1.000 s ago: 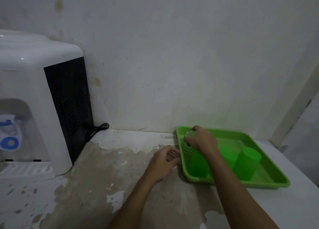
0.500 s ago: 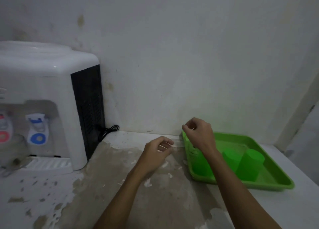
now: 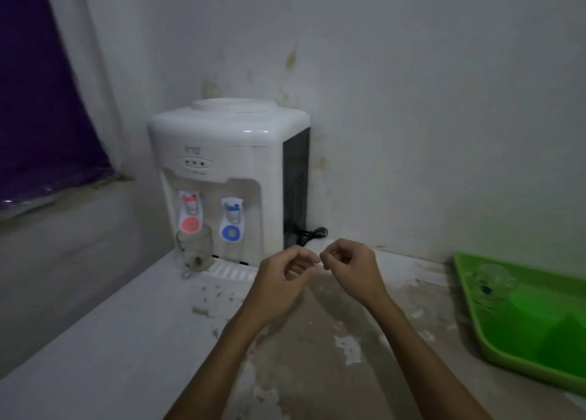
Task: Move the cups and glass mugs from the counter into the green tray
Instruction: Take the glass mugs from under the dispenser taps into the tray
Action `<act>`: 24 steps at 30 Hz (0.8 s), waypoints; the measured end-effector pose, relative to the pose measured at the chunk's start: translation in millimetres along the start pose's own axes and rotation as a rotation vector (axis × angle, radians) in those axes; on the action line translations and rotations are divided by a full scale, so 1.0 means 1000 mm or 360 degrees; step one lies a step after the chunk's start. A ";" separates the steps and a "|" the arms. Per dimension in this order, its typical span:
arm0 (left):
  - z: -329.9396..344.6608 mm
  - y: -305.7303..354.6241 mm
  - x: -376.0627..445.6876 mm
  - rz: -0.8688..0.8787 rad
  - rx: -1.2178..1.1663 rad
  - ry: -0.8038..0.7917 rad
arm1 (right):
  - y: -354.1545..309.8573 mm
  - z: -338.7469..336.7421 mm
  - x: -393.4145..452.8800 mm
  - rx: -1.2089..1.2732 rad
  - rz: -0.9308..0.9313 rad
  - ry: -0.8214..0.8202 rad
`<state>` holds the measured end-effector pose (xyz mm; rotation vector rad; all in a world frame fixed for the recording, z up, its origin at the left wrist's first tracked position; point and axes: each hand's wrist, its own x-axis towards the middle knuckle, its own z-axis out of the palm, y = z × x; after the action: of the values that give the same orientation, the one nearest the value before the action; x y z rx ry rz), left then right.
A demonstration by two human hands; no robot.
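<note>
A clear glass mug [image 3: 195,248] stands on the counter at the foot of the white water dispenser [image 3: 228,178], under its red tap. At the right edge lies the green tray [image 3: 466,296]; inside it are a clear glass mug [image 3: 491,288] turned upside down and green cups [image 3: 551,318]. My left hand [image 3: 282,280] and my right hand [image 3: 348,269] hover side by side over the middle of the counter, fingers loosely curled, holding nothing. Both hands are well apart from the mug on the left and from the tray.
The counter [image 3: 126,340] is worn, with flaking paint, and runs along a stained wall. A black cord [image 3: 312,234] lies behind the dispenser. A dark purple curtain [image 3: 41,102] hangs at the far left above a ledge.
The view has swung left, so the dispenser is now central and the tray sits at the right edge. My right hand has left the mug in the tray and come beside my left hand.
</note>
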<state>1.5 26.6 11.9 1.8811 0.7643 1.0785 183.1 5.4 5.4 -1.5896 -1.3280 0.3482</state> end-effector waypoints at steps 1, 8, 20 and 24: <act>-0.012 -0.003 -0.004 -0.0006 0.0017 0.0068 | -0.003 0.013 0.000 0.0022 -0.0024 -0.0028; -0.065 -0.032 -0.012 -0.0010 0.0172 0.0722 | -0.016 0.074 0.002 0.0108 -0.0157 -0.0209; -0.101 -0.061 0.016 -0.0270 0.0318 0.1080 | -0.004 0.106 -0.012 -0.0003 -0.0109 -0.0260; -0.103 -0.065 0.022 -0.0315 0.0384 0.1075 | -0.003 0.108 -0.012 0.0010 -0.0097 -0.0256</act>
<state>-86.2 111.9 -5.1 1.5739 1.4829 1.5641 98.1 48.4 -46.7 -1.5381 -1.4927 0.4502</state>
